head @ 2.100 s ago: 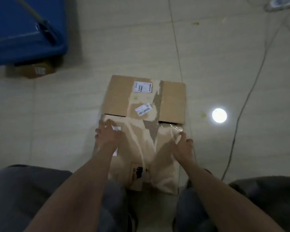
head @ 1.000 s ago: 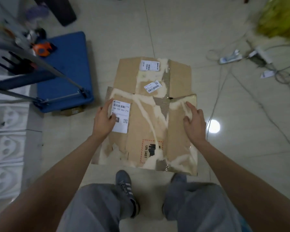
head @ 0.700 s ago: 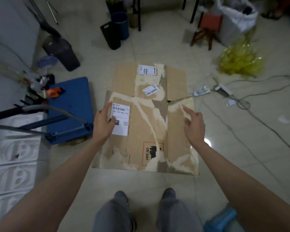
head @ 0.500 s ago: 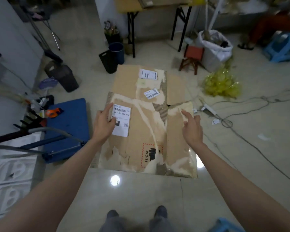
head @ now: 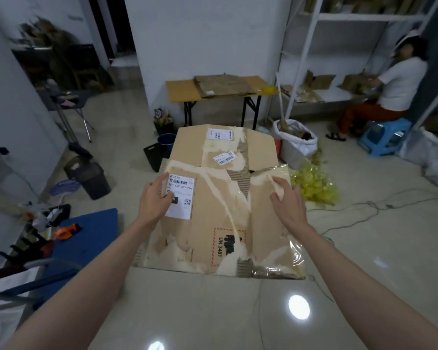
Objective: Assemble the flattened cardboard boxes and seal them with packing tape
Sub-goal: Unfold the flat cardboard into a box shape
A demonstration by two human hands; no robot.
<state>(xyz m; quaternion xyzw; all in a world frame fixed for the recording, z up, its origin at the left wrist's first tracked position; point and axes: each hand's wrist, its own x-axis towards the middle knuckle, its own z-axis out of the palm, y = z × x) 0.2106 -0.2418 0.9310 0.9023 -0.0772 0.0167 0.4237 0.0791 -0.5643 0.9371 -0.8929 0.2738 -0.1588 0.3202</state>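
A flattened cardboard box [head: 220,213], worn and streaked with old tape, is held up above the floor in front of me. It carries white shipping labels and a red "UN 3481" mark. My left hand [head: 154,200] grips its left edge, thumb on a white label. My right hand [head: 287,200] holds the right edge, fingers lying over the shiny tape there. An orange tape dispenser [head: 66,229] lies on the blue cart [head: 86,238] at my left. More flattened boxes [head: 223,85] are stacked on a yellow table [head: 180,93] ahead.
A seated person [head: 392,89] works at the metal shelves [head: 314,46] on the right. A white sack [head: 297,145], yellow plastic [head: 314,188] and cables [head: 364,210] lie right of the box. A black bin [head: 91,180], a blue bucket [head: 166,141] and a folding chair [head: 71,107] stand to the left.
I have risen from a crouch, lifting the flattened box off the floor with both hands. The view has tilted up from the floor to the room.
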